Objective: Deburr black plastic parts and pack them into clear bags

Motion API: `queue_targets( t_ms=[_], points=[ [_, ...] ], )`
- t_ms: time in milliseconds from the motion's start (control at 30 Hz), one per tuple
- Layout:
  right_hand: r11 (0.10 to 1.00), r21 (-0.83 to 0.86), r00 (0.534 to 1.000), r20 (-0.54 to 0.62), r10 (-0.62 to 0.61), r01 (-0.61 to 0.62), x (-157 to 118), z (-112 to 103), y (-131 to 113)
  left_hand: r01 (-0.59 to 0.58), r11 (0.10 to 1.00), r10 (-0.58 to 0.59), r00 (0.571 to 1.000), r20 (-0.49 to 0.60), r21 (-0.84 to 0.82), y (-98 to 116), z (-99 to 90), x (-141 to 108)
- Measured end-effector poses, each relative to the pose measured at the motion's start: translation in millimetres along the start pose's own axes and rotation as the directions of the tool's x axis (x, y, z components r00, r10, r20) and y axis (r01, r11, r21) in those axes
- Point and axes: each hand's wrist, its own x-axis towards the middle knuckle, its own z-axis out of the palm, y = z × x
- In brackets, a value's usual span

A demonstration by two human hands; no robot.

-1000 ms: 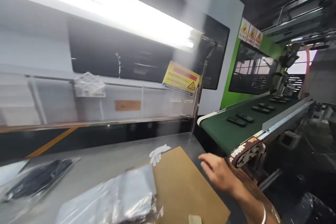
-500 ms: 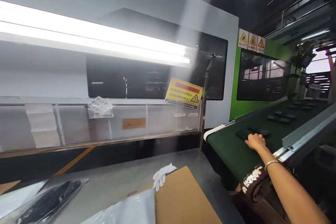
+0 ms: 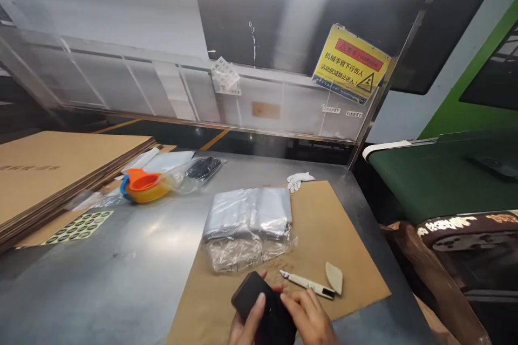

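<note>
A black plastic part [image 3: 250, 292] with rounded corners is held low over the cardboard sheet [image 3: 324, 226]. My left hand [image 3: 247, 328] wraps round it, with the thumb on its upper face. The fingers of my right hand [image 3: 311, 319] are bent and pressed against its right edge. Just beyond that hand lies a pale, slim knife-like tool [image 3: 305, 282] with a pointed end and writing on its handle. Beside it is a small beige wedge-shaped piece [image 3: 334, 278]. A stack of clear plastic bags [image 3: 251, 215] lies on the cardboard ahead of both hands.
A white glove [image 3: 299, 179] lies at the cardboard's far edge. On the left stand colourful cups [image 3: 145, 186], a sticker sheet [image 3: 79, 228] and stacked cardboard [image 3: 73, 172]. A green conveyor belt [image 3: 429, 178] runs at the right, carrying a dark part [image 3: 493, 166].
My right hand was reaching over dark parts on the conveyor; now it is back above the cardboard. My left hand has come into view, and both hold a black part. The view has swung left and down.
</note>
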Motion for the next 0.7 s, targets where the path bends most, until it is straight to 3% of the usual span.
queue_targets(
  t_ms=[67, 100, 133, 167, 267, 367, 433, 533, 600, 667, 700],
  points=[
    [0.986, -0.012, 0.985, 0.041, 0.167, -0.167, -7, 5, 16, -0.039, 0.996, 0.037, 0.999, 0.021, 0.078, 8, -9.6, -7],
    [0.938, -0.095, 0.942, 0.008, 0.337, -0.335, -9, 3, 30, -0.082, 0.987, 0.075, 0.995, 0.062, 0.137, 13, -15.9, -11],
    [0.844, -0.207, 0.868, -0.066, 0.492, -0.494, -11, -1, 45, -0.128, 0.972, 0.107, 0.987, 0.116, 0.196, 18, -22.2, -16],
    [0.787, -0.247, 0.822, -0.084, 0.564, -0.566, -13, -4, 62, -0.165, 0.955, 0.123, 0.977, 0.176, 0.248, 21, -28.3, -20],
    [0.718, -0.283, 0.757, -0.047, 0.652, -0.636, -15, -10, 106, -0.222, 0.911, 0.097, 0.934, 0.345, 0.347, 26, -42.2, -30],
    [0.74, -0.246, 0.762, 0.01, 0.648, -0.626, -13, -16, 121, -0.309, 0.862, 0.098, 0.879, 0.467, 0.402, 27, -51.1, -32],
    [0.773, -0.199, 0.785, 0.025, 0.619, -0.603, -8, -23, 107, -0.411, 0.796, 0.124, 0.829, 0.545, 0.444, 30, -54.7, -31],
    [0.883, -0.044, 0.881, 0.061, 0.47, -0.468, 2, -34, 51, -0.532, 0.666, 0.127, 0.771, 0.624, 0.523, 37, -55.1, -28],
    [0.967, 0.201, 0.987, 0.056, 0.148, -0.156, 12, -36, 3, -0.557, 0.597, 0.088, 0.76, 0.643, 0.577, 40, -52.9, -27],
    [0.941, 0.296, 0.984, 0.005, -0.176, 0.167, 23, -33, -38, -0.543, 0.58, 0.041, 0.764, 0.643, 0.608, 41, -51.4, -28],
    [0.921, 0.294, 0.965, -0.024, -0.261, 0.256, 27, -31, -52, -0.531, 0.587, 0.023, 0.765, 0.643, 0.611, 41, -51.7, -29]
  ],
)
